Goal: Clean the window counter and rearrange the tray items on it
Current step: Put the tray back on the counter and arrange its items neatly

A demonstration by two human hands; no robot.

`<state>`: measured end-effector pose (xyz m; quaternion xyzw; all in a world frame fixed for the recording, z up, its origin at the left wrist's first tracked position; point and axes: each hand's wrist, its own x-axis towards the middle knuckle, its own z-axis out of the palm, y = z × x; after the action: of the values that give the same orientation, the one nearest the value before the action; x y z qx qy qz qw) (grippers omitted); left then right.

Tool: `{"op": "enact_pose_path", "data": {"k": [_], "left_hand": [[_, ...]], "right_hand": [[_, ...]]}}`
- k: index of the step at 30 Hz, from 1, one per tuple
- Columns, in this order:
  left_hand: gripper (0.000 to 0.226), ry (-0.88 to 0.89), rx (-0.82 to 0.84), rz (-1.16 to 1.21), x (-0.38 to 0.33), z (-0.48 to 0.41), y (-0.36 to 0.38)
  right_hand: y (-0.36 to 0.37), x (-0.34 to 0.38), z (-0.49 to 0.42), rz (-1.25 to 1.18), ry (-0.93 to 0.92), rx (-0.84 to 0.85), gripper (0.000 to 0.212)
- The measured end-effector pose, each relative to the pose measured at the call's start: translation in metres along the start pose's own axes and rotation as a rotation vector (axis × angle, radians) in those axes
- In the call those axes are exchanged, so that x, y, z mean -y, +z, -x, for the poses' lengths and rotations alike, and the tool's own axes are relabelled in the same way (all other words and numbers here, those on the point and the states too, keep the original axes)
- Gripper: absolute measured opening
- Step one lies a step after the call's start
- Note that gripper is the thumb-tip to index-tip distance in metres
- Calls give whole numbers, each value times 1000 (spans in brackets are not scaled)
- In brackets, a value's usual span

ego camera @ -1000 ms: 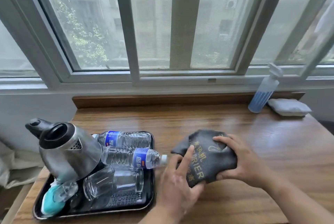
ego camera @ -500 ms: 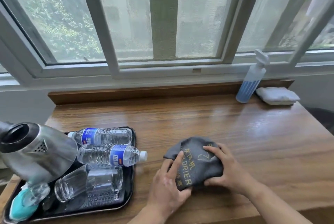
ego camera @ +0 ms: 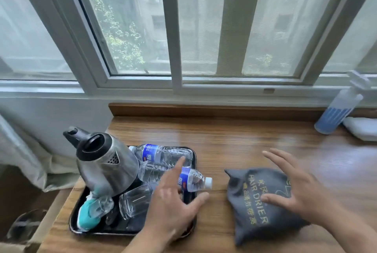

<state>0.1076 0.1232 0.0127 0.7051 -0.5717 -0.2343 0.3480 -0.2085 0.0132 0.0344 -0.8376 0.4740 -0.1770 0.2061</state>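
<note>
Left hand (ego camera: 173, 201), fingers spread, above the black rectangular tray (ego camera: 102, 232) — right hand (ego camera: 302, 189) splayed over the grey cloth bag (ego camera: 255, 207), three o'clock.

Black tray (ego camera: 71, 220), steel kettle (ego camera: 106, 167), bottles (ego camera: 161, 153) lying flat

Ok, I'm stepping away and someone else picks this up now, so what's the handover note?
Left hand: open, reaching over the black rectangular tray, holding nothing.
Right hand: open, above the grey fabric hair-drier bag lying on the wooden counter right of the tray.
Tray: tilted steel kettle, two clear plastic water bottles and glass tumblers on their sides, jumbled.
Back right: blue spray bottle, white cloth, neither in hand.
Done: nothing clearly. Left: tidy the tray, wipe the counter.
</note>
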Motion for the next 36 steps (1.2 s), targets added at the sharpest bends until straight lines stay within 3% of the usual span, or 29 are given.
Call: {"op": "enact_pose_path", "data": {"k": [5,11,14,18,24,29,36], "left_hand": [[105,-97,-46,-159,42,-20,-61],[99,-78,47,-199,63,-26,-68],[82,-51,121,-301,66,-51,-61],[63,5,320,-633,45,-115,-51],[73,8,681,-819,26,-174,-38],[80,29,752,-855,29,-180,-26],[71,135,753,-899,30,-185,-35]], "right_hand": [[61,74,-51,-41,-160,145,96],[114,93,-78,17,-135,269,100],[132,91,-82,52,-95,308,99],[151,87,-84,60,-6,298,99],[155,82,-91,5,46,274,92],[149,87,-89,-88,69,247,81],[121,87,-88,-127,53,230,76]]}}
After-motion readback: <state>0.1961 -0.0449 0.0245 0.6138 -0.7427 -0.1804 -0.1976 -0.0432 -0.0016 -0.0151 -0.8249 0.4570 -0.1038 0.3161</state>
